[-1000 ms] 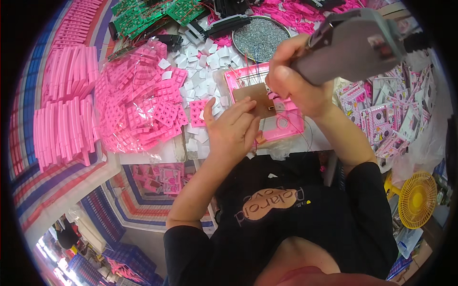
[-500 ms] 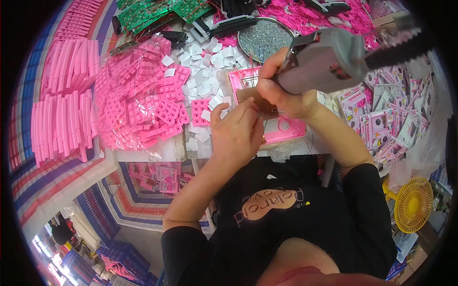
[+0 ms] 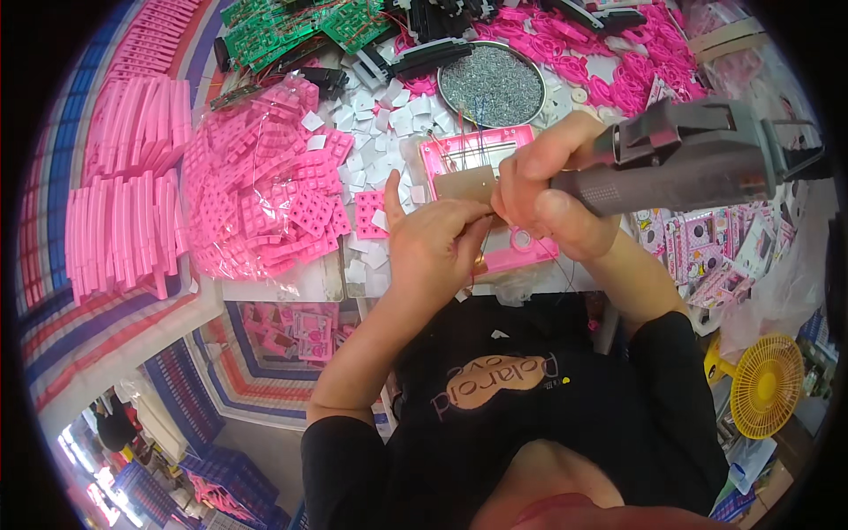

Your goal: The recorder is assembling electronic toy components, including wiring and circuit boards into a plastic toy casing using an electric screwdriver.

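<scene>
A grey power screwdriver (image 3: 680, 168) lies tilted sideways in my right hand (image 3: 565, 190), its rear pointing right. The fingertips of that hand reach down to the edge of a brown board (image 3: 466, 185). This board rests over an open pink plastic casing (image 3: 521, 256) with thin wires rising from its far part. My left hand (image 3: 433, 238) is at the board's near left edge, thumb and forefinger drawn together and little finger raised. Whatever is between those fingertips is too small to make out. The fingertips of both hands almost meet.
Beyond the casing stands a round dish of small metal screws (image 3: 488, 86). Bagged pink keypads (image 3: 265, 185) and scattered white pieces (image 3: 402, 115) lie left. Green circuit boards (image 3: 283, 35) and pink parts (image 3: 618, 53) are at the back, printed panels (image 3: 707, 247) right. A yellow fan (image 3: 767, 386) stands lower right.
My right hand has shifted right and the screwdriver has swung flatter, its rear end moving right. More of the brown board shows. My left fingers have drawn in toward the right fingertips.
</scene>
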`<state>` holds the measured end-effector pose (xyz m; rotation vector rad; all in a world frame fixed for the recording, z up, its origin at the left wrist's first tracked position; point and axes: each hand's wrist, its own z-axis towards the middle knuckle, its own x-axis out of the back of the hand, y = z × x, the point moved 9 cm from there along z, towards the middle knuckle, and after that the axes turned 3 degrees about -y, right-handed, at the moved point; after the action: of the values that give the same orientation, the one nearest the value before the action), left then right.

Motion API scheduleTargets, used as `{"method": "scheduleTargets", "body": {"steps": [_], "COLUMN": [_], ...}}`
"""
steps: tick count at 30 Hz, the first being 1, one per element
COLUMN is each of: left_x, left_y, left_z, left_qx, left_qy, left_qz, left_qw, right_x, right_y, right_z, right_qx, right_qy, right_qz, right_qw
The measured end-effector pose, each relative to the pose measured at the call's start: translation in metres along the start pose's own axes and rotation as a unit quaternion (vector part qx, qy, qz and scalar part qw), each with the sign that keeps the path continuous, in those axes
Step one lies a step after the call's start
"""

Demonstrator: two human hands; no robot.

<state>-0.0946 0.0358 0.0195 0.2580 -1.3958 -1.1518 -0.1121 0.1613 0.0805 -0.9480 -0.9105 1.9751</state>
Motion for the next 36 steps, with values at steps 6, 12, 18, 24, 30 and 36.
{"method": "scheduleTargets", "body": {"steps": [6, 12, 18, 24, 30, 36], "left_x": [-0.002, -0.011, -0.026, -0.048, -0.061, -0.046], "left_y": [0.023, 0.024, 0.008, -0.044, -0.044, -0.046], "left_z": [0.022, 0.031, 0.078, 0.176, 0.164, 0.168], "left_qx": [-0.094, -0.089, -0.146, -0.051, -0.081, -0.102], "left_qy": [0.041, 0.018, -0.187, -0.106, -0.137, -0.047], "left_qz": [0.046, 0.054, -0.020, 0.412, 0.404, 0.378], "left_qw": [0.994, 0.994, 0.971, 0.903, 0.901, 0.919], "right_x": [0.015, 0.022, 0.043, 0.024, -0.003, -0.011], "right_y": [-0.025, -0.032, -0.019, 0.016, 0.036, 0.042], "right_z": [0.000, 0.000, -0.011, -0.006, -0.016, -0.025], "right_qx": [0.078, 0.101, 0.010, -0.045, -0.103, -0.115], "right_qy": [0.017, 0.025, 0.065, 0.058, 0.034, 0.012], "right_qz": [0.053, 0.040, -0.038, -0.058, -0.020, -0.087], "right_qw": [0.995, 0.994, 0.997, 0.996, 0.994, 0.989]}}
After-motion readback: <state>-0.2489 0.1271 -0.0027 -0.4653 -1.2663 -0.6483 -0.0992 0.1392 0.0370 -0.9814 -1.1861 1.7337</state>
